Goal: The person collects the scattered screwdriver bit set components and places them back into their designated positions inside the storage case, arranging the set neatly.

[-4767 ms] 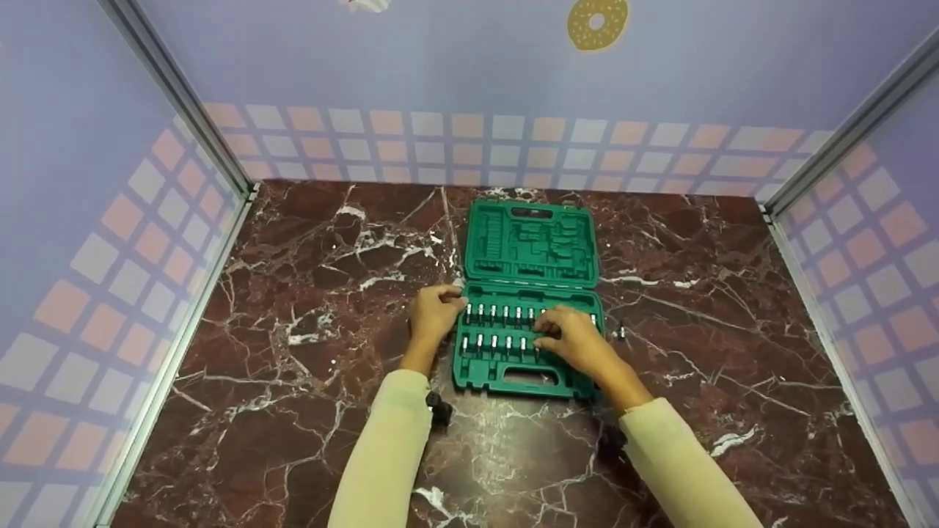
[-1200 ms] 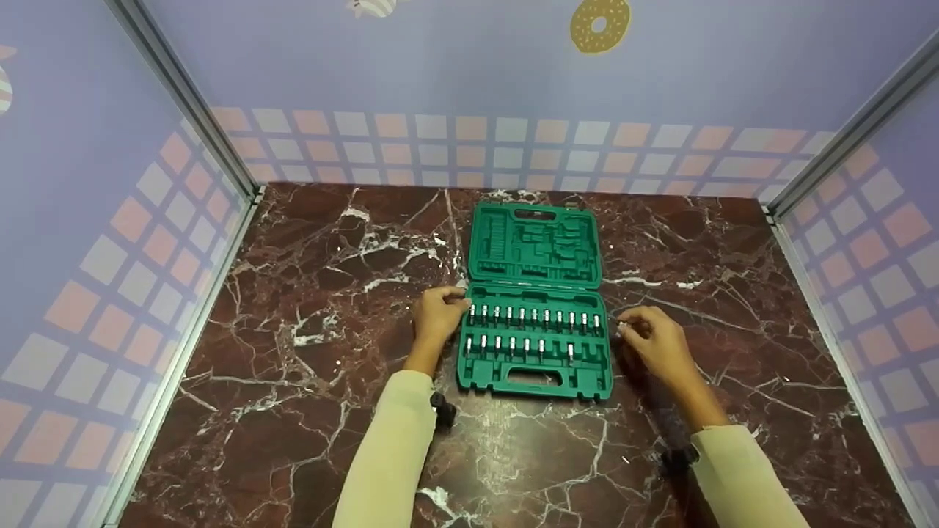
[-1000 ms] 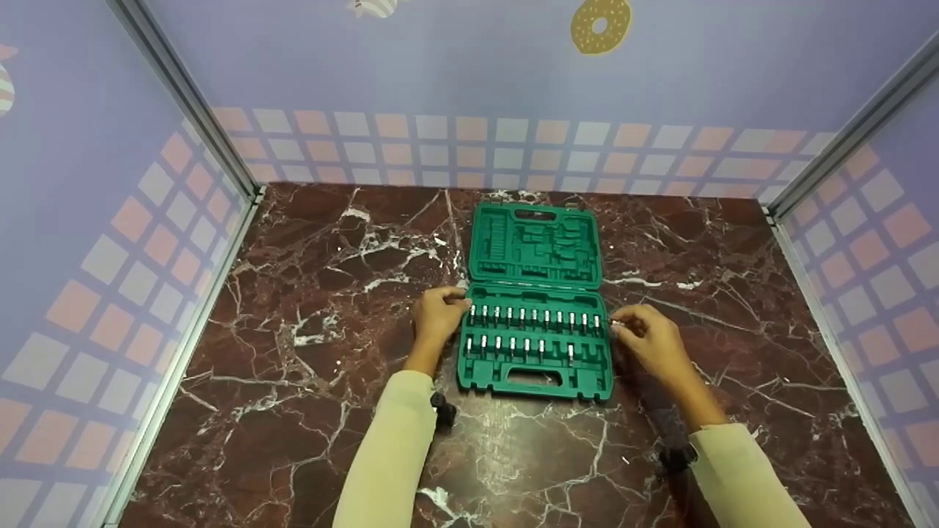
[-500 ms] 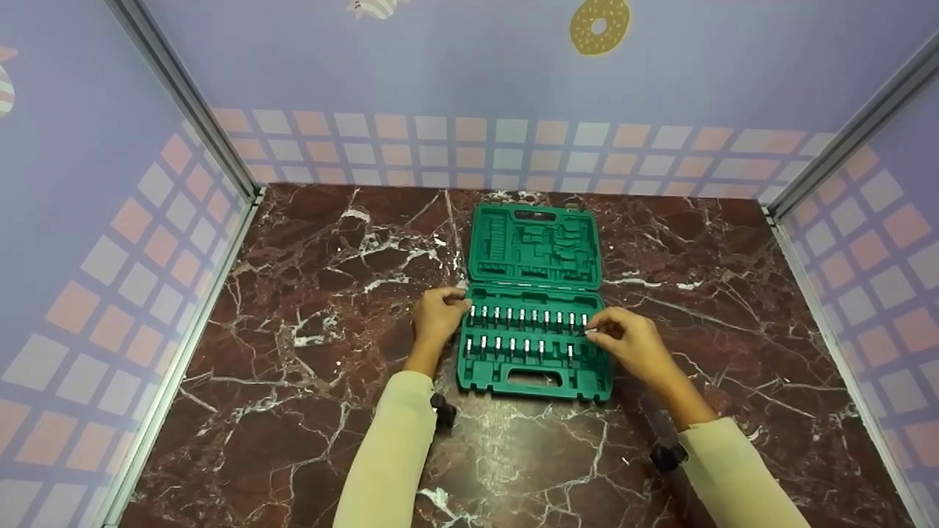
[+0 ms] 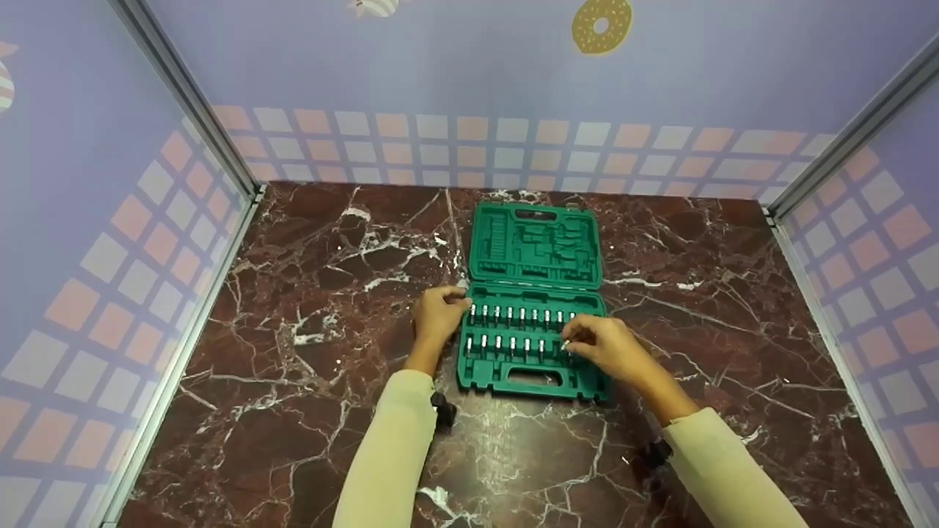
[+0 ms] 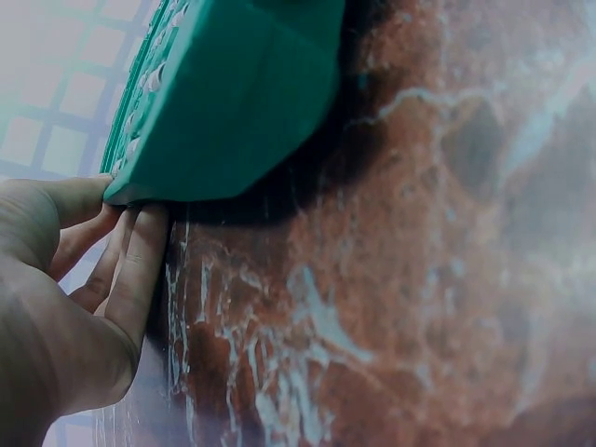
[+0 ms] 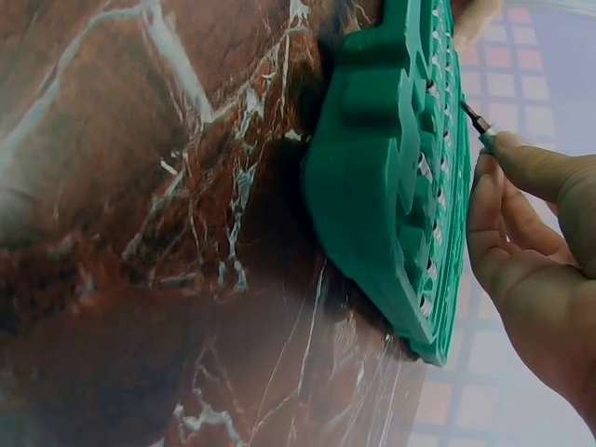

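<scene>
A green tool case (image 5: 493, 370) lies unfolded on the table, with silver bit sockets (image 5: 513, 345) upright in two rows of its near half. At its left edge my left hand (image 5: 438, 314) holds the rim. In the left wrist view the thumb rests on top and the other fingers (image 6: 140, 261) press the side wall. My right hand (image 5: 607, 350) is over the near row's right part, pinching a bit socket (image 7: 480, 124) between thumb and fingertips. Its dark tip points away from the hand, above the case in the right wrist view. The hand covers the right end of both rows.
The case's lid (image 5: 535, 246) lies flat behind, with moulded hollows. The dark red marble-patterned table (image 5: 330, 411) extends on both sides of the case. Patterned panels, such as the back wall (image 5: 469, 73), enclose it on three sides.
My right hand has taken the bit socket from the table right of the case and carried it left over the near row. The left hand stays at the rim.
</scene>
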`<control>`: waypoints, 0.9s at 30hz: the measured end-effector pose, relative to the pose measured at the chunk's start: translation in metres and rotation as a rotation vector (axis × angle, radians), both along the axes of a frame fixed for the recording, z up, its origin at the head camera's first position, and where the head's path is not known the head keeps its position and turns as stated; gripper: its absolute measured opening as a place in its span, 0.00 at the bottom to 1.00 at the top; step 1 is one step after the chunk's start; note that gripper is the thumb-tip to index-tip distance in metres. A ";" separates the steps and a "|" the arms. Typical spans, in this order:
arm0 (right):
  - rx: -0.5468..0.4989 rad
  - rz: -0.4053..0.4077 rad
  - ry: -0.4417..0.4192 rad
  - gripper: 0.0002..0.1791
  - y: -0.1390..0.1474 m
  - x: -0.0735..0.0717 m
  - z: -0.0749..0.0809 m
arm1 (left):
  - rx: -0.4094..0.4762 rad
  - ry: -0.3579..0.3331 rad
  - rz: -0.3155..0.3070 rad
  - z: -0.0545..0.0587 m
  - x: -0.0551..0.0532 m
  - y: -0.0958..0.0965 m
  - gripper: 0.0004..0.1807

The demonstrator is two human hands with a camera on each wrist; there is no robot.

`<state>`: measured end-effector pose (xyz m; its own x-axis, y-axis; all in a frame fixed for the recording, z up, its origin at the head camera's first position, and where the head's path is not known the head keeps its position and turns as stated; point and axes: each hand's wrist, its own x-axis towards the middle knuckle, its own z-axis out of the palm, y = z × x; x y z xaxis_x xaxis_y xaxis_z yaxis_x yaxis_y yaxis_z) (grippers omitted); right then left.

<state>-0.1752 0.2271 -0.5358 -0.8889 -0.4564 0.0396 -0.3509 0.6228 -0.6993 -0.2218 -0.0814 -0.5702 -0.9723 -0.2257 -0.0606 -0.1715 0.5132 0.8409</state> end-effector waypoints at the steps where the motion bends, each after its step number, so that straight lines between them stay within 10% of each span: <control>1: 0.016 0.012 0.008 0.06 -0.001 0.000 0.000 | -0.001 -0.002 0.000 0.000 0.000 0.000 0.10; 20: 0.176 0.037 0.169 0.05 -0.023 -0.007 -0.007 | -0.006 0.008 -0.007 -0.001 -0.002 0.001 0.10; 27: 0.183 -0.003 0.064 0.07 -0.026 -0.013 -0.004 | -0.004 -0.012 0.003 -0.001 -0.001 -0.001 0.10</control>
